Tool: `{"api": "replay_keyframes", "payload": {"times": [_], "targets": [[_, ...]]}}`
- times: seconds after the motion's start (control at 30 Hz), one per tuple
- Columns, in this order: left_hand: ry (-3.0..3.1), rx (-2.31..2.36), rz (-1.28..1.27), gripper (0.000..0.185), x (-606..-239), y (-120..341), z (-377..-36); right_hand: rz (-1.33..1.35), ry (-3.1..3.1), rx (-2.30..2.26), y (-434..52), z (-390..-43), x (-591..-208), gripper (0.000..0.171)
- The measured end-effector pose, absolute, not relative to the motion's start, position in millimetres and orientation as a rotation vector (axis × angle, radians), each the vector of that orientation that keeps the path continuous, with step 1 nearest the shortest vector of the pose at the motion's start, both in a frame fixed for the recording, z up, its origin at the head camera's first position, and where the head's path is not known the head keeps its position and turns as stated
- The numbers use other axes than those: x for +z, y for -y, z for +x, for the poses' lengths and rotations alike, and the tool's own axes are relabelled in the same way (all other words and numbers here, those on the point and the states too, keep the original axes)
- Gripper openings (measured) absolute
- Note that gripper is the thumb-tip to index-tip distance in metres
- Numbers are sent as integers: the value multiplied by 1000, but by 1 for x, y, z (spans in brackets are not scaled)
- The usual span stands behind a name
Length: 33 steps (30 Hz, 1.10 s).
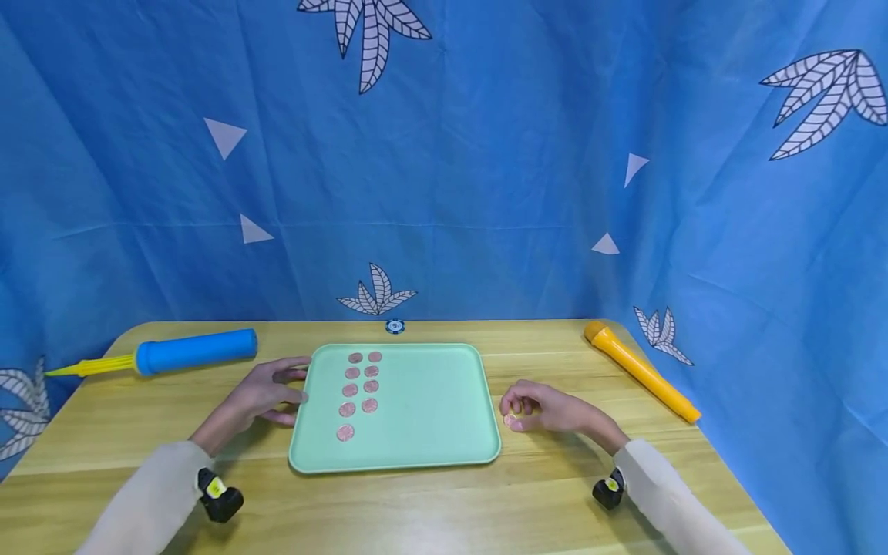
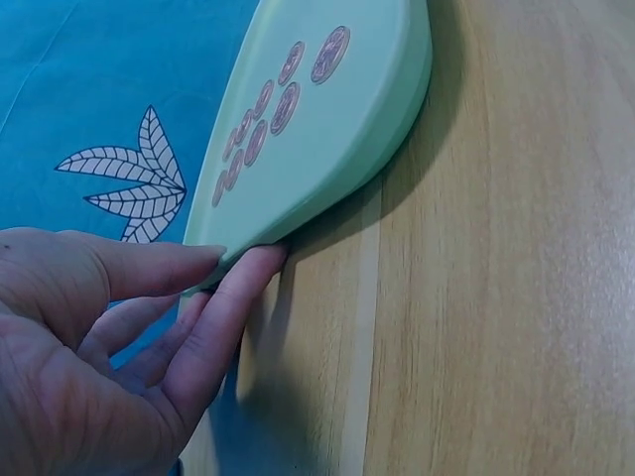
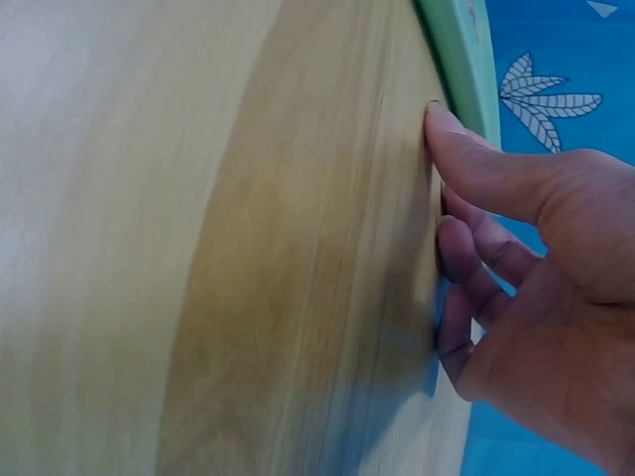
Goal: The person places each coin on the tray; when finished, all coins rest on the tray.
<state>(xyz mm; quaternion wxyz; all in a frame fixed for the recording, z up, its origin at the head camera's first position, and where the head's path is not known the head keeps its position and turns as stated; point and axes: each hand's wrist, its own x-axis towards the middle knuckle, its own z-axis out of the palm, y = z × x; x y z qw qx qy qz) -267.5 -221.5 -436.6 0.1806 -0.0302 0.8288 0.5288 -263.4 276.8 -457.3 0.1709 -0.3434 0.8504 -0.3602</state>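
Coins, pink and disc-shaped: one coin lies under the curled fingertips of the right hand, on the wooden table just beside the tray's right edge; whether it is pinched or merely touched cannot be told, since the right wrist view shows only the fingers pressed to the wood. Left hand, at 9 o'clock of the mint-green tray, lies relaxed with straight fingers touching the tray's rim, bracing it. Nine coins rest in the tray's left half in two columns, five and four. Outward, a blue-and-yellow hand pump lies at 10 o'clock, a yellow toy microphone at 2 o'clock, and a small blue disc at 12 o'clock against the blue backdrop. Likely hazards: the thin coin may slip from the fingertips on lifting, and a nudge to the rim could shift the tray and disturb the columns.
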Motion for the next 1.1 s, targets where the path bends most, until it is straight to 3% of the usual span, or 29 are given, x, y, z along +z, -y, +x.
{"api": "replay_keyframes", "payload": {"times": [0.33, 0.57, 0.9, 1.1], "targets": [[-2348, 1478, -121, 75, -439, 217, -267, -954, -2504, -1063, -274, -258, -456, 14], [-2366, 1472, -100, 76, -438, 218, -268, -691, -2540, -1220, -265, -256, -440, 15], [-2357, 1512, -90, 76, -438, 218, -270, -656, -2448, -1432, -229, -262, -426, 9], [-2348, 1539, -80, 75, -439, 212, -269, -531, -2371, -1523, -199, -267, -426, 15]]}}
